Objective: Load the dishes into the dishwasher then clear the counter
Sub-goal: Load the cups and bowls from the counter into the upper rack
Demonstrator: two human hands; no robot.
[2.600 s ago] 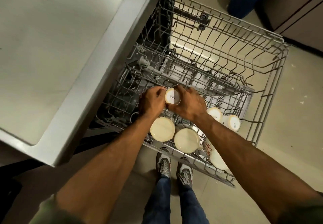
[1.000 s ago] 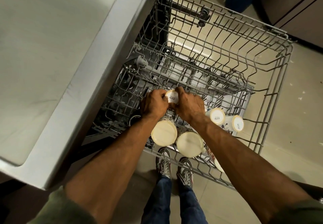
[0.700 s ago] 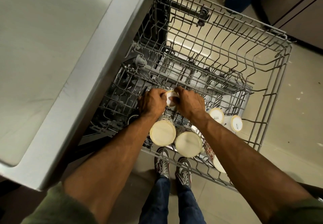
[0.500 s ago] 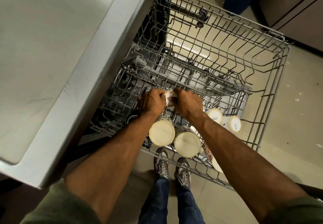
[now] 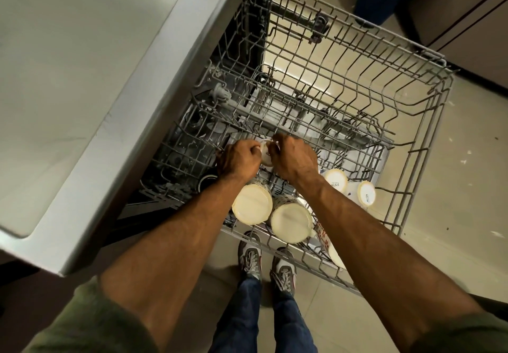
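The small cup [image 5: 266, 154] sits lower than a moment ago, gripped by the curled left hand [image 5: 238, 160] and right hand [image 5: 295, 160], joining upturned cups [image 5: 252, 204] along the rack [image 5: 420, 143] front edge; desk [image 5: 82, 77] clearing remains.

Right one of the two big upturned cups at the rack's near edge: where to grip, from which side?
From above, grip the side wall of the cup just below its flat base. It stands mouth down, so there is no rim to hook. Its twin crowds the left side, so pinching near and far sides looks best.
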